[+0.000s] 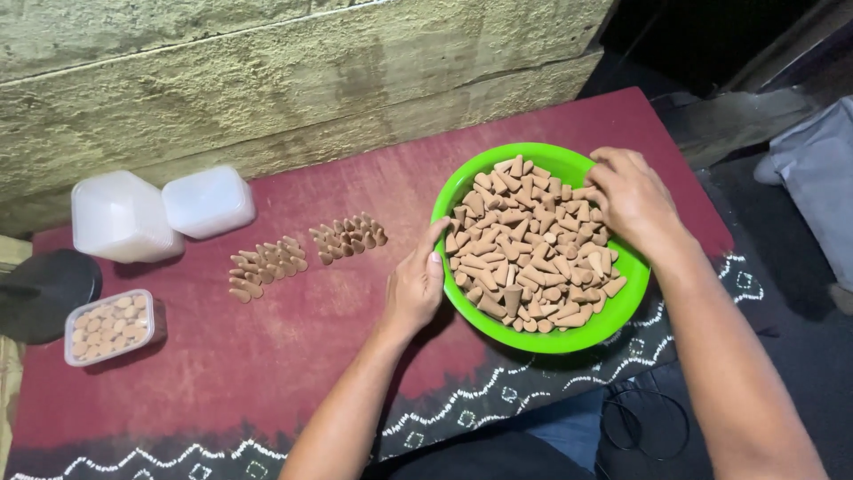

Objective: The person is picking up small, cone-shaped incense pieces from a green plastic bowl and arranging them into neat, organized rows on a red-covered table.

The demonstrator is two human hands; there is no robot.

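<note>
Your left hand (416,286) clasps the rim of the green bowl (462,307) on the red surface (267,356); your right hand (633,197) pinches among the brown cones (529,244) heaped inside it.

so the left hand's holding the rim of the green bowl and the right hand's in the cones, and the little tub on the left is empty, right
Not quite: the tub is not empty; the head view shows it filled with cones. The rest holds: the left hand grips the rim of the green bowl, and the right hand is in the cones.
</note>
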